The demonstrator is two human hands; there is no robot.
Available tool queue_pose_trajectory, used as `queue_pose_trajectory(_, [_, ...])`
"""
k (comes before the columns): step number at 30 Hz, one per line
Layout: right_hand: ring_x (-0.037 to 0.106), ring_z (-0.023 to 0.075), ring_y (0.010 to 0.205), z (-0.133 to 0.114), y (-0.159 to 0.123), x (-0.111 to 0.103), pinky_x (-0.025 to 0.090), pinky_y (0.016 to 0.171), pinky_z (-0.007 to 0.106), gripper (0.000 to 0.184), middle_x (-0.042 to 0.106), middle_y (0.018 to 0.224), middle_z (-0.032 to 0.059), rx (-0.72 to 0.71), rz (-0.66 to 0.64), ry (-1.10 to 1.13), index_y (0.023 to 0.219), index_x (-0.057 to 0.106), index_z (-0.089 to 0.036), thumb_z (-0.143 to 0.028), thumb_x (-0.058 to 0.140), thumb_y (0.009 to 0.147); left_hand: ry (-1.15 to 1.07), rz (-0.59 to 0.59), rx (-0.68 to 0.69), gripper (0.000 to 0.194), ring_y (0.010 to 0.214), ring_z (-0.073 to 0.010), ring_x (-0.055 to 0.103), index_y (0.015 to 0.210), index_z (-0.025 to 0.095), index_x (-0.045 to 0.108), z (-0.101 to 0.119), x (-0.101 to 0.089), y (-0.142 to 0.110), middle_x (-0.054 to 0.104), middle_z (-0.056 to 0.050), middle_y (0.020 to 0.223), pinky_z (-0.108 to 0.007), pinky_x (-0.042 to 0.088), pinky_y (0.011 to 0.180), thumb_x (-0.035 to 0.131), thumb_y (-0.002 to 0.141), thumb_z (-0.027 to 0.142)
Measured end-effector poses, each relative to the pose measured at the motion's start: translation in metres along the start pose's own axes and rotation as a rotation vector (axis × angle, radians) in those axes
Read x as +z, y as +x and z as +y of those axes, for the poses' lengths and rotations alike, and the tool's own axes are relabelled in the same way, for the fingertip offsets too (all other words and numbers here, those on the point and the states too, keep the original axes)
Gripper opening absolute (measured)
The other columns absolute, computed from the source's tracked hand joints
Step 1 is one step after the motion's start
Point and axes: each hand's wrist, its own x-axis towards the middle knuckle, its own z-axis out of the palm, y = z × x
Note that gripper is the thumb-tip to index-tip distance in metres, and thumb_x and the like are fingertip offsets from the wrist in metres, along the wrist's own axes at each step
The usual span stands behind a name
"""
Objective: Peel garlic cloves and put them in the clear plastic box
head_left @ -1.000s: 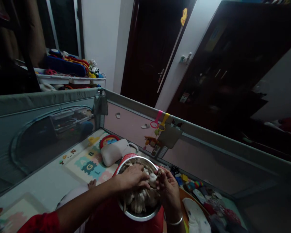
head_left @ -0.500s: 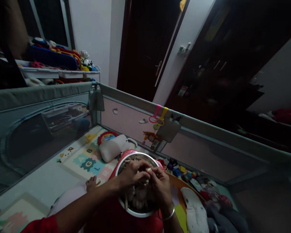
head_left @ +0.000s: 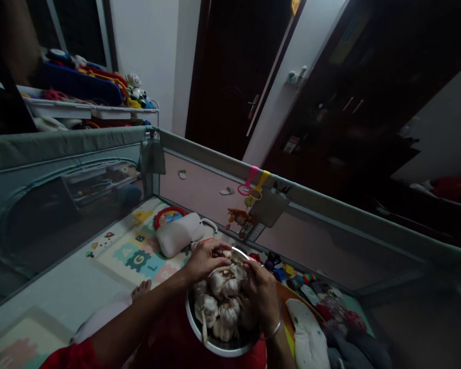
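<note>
A metal bowl [head_left: 227, 352] full of whole garlic bulbs [head_left: 229, 310] rests on something red in front of me. Over its far left edge, my left hand [head_left: 205, 262] is closed, with a small pale garlic clove [head_left: 226, 253] at its fingertips. My right hand [head_left: 264, 293], with a bangle on the wrist, is over the right side of the bowl. Its fingers are curled and pinched together; what they hold, if anything, is hidden. Dry stalks stick out from some of the bulbs.
A white jug-like container [head_left: 179, 234] lies on the lettered play mat [head_left: 117, 264], beside a red round toy [head_left: 169, 215]. Toys [head_left: 292, 271] and a white cushion [head_left: 307, 333] lie at the right. A fabric playpen rail [head_left: 215, 159] runs around.
My hands, which met over the middle of the bowl, have moved apart to its left and right sides. More of the garlic bulbs show between them.
</note>
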Motion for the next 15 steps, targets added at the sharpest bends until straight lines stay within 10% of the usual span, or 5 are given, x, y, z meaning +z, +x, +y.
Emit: queue_pose_trajectory(15, [0.068, 0.0259, 0.081, -0.024, -0.014, 0.019, 0.054, 0.07, 0.034, 0.017, 0.075, 0.085, 0.0067, 0.242, -0.01, 0.464, 0.083, 0.073, -0.023, -0.036, 0.07, 0.073, 0.129, 0.013, 0.205, 0.017, 0.075, -0.0176, 0.063, 0.083, 0.018, 0.072, 0.005, 0.018, -0.015, 0.071, -0.002, 0.079, -0.025, 0.049, 0.07, 0.066, 0.068, 0.013])
